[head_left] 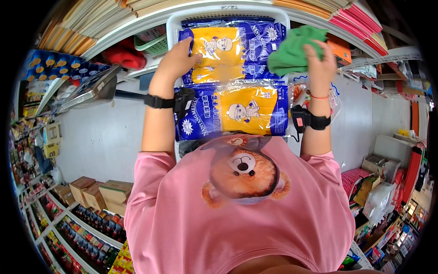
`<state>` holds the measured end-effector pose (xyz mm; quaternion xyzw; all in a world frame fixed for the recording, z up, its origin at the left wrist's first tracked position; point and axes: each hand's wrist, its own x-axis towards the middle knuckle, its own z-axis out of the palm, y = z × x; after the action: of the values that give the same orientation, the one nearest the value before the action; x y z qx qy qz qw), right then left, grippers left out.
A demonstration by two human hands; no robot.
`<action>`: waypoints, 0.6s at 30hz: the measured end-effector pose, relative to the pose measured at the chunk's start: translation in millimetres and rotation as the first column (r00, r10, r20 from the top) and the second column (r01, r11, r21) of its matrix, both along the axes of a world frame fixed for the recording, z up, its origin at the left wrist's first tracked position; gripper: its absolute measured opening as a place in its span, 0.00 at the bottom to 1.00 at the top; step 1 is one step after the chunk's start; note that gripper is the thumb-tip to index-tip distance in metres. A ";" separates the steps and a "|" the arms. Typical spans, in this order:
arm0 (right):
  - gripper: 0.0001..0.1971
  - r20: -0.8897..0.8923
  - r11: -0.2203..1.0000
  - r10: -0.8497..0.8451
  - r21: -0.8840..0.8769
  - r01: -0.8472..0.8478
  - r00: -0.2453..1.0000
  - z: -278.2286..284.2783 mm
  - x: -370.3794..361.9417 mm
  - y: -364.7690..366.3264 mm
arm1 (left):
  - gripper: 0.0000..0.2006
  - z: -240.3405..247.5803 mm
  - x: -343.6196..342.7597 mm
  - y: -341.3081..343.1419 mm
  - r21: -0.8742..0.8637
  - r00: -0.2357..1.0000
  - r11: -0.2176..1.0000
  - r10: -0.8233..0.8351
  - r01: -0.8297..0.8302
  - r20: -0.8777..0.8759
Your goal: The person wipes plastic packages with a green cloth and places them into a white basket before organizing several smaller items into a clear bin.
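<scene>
one upper packet, blue and yellow under clear plastic, lies at twelve o'clock within the rim of a white basket. a lower packet of the same kind lies nearer the chest, also toward twelve, with its print facing up. blue edges show behind the upper packet, so more seem to be stacked there; how many, i cannot tell.

the left hand, at eleven o'clock, rests on the left edge of the upper packet, thumb spread over the yellow face and fingers loosely bent beside the rim. whether it pinches the packet or only steadies it, i cannot tell. the right hand, between one and two o'clock, has its fingers closed on a bunched green cloth; the fingertips are blurred and partly lost in the folds. the cloth sits at the right end of the upper packet, and whether it touches the plastic is unclear.

as i judge it, the work is wiping the packets, and it looks to be partway along, with the upper packet being dealt with. both packets look smooth and shiny, but nothing shows which faces are already wiped. the lower packet has no hand on it, so it may be done or may be left; the stacked ones behind look untouched for now.
</scene>
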<state>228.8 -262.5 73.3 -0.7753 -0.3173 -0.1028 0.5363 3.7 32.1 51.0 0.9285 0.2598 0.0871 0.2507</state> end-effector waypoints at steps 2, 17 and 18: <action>0.19 0.083 0.949 0.157 -0.290 -0.127 0.984 -36.0 12.0 5.0 | 0.34 -14.3 10.9 2.8 0.046 0.997 0.996 0.077 -0.075 -0.025; 0.17 0.297 0.939 0.160 -0.340 -0.052 0.941 -6.8 15.9 2.1 | 0.06 -57.5 26.8 5.7 0.236 0.989 0.969 0.104 -0.076 -0.109; 0.17 0.217 0.969 0.105 -0.242 -0.051 0.970 -0.9 17.1 2.4 | 0.06 -57.7 26.7 4.4 0.274 0.994 0.959 0.091 -0.072 -0.057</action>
<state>245.9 -260.1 72.5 -0.8032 -0.4171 -0.1317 0.4045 30.4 36.4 -6.7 0.9451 0.2919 0.0998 0.1081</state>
